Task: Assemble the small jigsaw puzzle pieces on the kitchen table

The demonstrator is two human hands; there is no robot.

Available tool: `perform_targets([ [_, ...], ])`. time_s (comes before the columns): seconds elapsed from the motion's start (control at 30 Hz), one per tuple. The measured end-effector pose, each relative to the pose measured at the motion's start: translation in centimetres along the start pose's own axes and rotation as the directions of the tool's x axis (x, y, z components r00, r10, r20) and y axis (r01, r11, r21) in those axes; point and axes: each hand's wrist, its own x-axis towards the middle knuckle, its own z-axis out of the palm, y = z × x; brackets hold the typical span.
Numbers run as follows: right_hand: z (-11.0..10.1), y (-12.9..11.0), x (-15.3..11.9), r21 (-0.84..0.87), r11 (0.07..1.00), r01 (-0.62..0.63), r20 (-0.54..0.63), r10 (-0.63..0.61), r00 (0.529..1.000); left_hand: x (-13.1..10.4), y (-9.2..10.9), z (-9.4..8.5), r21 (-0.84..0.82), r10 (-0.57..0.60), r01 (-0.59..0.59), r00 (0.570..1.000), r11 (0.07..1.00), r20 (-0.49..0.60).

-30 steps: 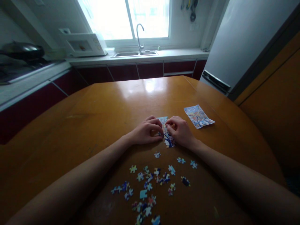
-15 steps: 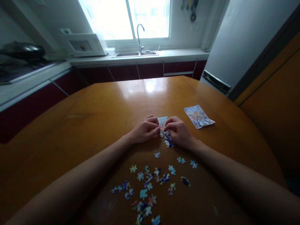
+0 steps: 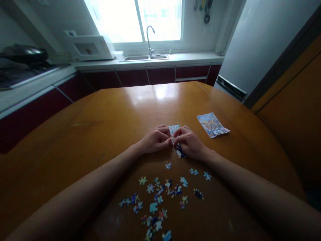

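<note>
A partly joined jigsaw puzzle (image 3: 173,128) lies on the wooden table between my two hands. My left hand (image 3: 156,139) is closed, its fingers curled against the puzzle's left edge. On the other side, my right hand (image 3: 189,142) has its thumb and fingertips pinched down on the middle and right of the puzzle. The hands hide much of the joined part, and whether a loose piece sits between the right fingertips cannot be made out. A dark blue and white corner (image 3: 180,153) shows below the right hand. Just nearer to me lies a single loose puzzle piece (image 3: 168,165).
Several loose puzzle pieces (image 3: 153,207) are scattered on the table (image 3: 112,113) between my forearms. A creased picture sheet (image 3: 213,125) lies to the right. Beyond the table are a sink (image 3: 135,58), a microwave (image 3: 87,48) and a fridge (image 3: 260,43).
My right hand has shifted slightly left over the puzzle, its fingertips now closer to my left hand. My left hand has barely moved; the loose pieces lie as before.
</note>
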Motion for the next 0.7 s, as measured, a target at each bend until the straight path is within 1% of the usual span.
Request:
perform_targets([
  [0.13,0.05,0.1,0.06,0.0,1.0,-0.001,-0.01,0.001,1.0,-0.06,-0.04,-0.03,0.007,0.01,-0.01,1.0,1.0,0.001],
  [0.33,0.22,0.36,0.09,0.019,0.998,-0.062,-0.104,0.063,0.993,-0.13,0.03,-0.11,-0.007,0.026,-0.026,1.0,1.0,-0.018],
  [0.5,0.11,0.32,0.0,0.001,0.999,-0.054,-0.065,0.054,0.996,-0.16,-0.17,0.0,-0.039,0.056,-0.055,0.998,0.998,0.037],
  [0.7,0.09,0.33,0.04,-0.019,0.999,-0.044,-0.013,0.044,0.999,-0.06,-0.22,0.03,-0.074,0.064,-0.06,0.997,0.995,0.052],
])
